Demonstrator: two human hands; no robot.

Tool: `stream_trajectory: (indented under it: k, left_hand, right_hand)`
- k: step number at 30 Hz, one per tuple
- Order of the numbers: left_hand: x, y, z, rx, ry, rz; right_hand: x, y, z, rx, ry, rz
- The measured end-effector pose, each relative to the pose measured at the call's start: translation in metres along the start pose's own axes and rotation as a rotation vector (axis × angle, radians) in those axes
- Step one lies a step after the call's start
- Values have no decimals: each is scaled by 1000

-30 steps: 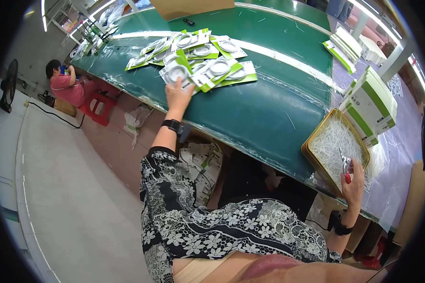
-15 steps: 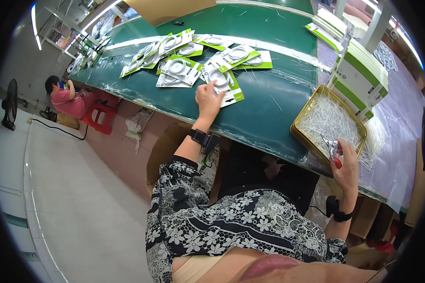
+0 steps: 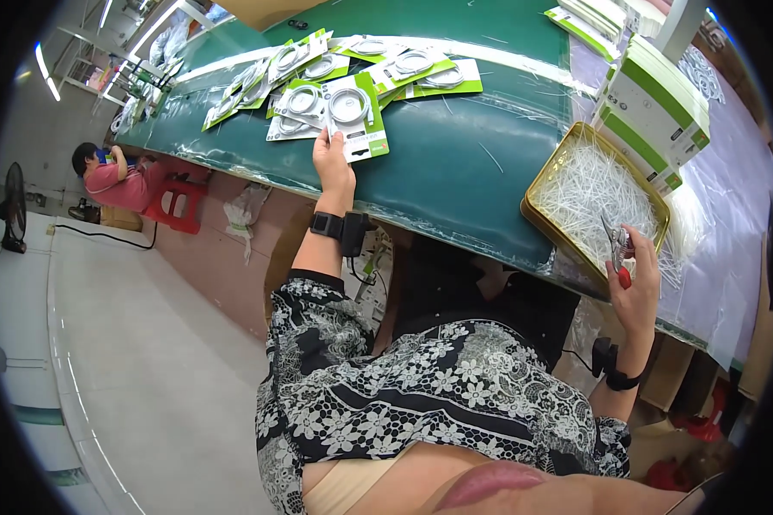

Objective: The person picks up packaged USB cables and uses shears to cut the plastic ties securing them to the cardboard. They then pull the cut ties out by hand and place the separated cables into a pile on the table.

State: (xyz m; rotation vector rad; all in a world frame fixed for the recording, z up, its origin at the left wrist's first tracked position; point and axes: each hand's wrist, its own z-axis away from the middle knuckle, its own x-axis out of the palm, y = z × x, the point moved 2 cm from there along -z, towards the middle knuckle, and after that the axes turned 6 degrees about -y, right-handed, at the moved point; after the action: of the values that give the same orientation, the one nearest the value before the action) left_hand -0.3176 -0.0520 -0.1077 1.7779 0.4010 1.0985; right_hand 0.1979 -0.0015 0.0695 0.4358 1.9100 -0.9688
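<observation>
A card of white and green backing with a coiled white cable lies over the left part of a pile of similar cable cards. At its lower edge my left hand grips it between thumb and fingers. My right hand is closed around small snips with red on the handle, blades pointing up and away. The snips are above the near right side of a gold tray, which is heaped with thin white plastic strips.
Stacked white and green cards stand behind the tray on plastic sheeting. Loose strips lie scattered across the green tabletop. A person in pink sits at the far left beside a red stool. A fan is further left.
My left hand has moved left with the cable card, which now overlaps the cards on the left of the pile. My right hand keeps the snips near the tray; the view has shifted slightly.
</observation>
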Motion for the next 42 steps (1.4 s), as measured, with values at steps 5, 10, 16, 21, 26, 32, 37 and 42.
stream_trajectory:
  k: [5, 10, 16, 21, 26, 32, 37, 42]
  left_hand:
    - [52, 25, 29, -491, -143, 562]
    - [83, 35, 44, -390, -529, 494]
    - [153, 21, 78, -383, -776, 201]
    - [201, 17, 138, -510, -971, 299]
    - [214, -5, 149, -346, -1066, 148]
    - [238, 29, 124, 748, -1165, -814]
    - [250, 39, 118, 982, -1142, -943]
    - [258, 46, 125, 1170, -1164, -1049]
  right_hand:
    - [0, -5, 0, 16, -29, -15]
    - [9, -11, -3, 1, -85, -62]
    - [25, -12, -20, 63, -6, -418]
    - [33, 0, -62, 98, -48, -734]
    - [33, 19, -45, 167, -92, -818]
    - [-16, 51, -23, 98, -11, -485]
    - [-32, 50, -11, -19, -12, 111]
    - [-31, 46, -10, -4, -36, 239]
